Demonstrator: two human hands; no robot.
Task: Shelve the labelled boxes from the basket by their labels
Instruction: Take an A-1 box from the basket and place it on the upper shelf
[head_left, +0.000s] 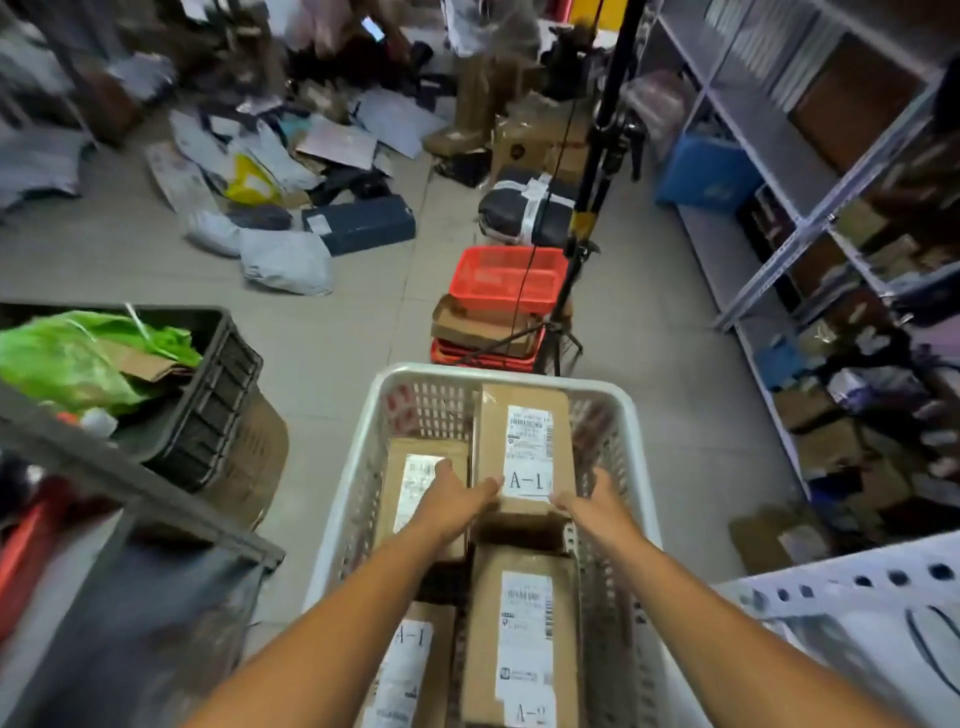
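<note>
A white plastic basket (347, 499) stands on the floor right below me with several labelled cardboard boxes in it. The far right box (524, 441) carries a white label reading A-1. My left hand (457, 499) grips its near left edge, thumb on top by the label. My right hand (592, 499) holds its near right corner. Beside it at the left lies a second box (415, 478), partly under my left hand. Two more boxes sit nearer me, the right one (522, 639) labelled A-2 and the left one (410, 670) A-1.
Metal shelving (810, 208) with parcels runs along the right wall. A red basket (506, 275) on stacked boxes and a black tripod (587, 208) stand just beyond the white basket. A dark crate (208, 395) of waste sits at the left. Loose parcels litter the far floor.
</note>
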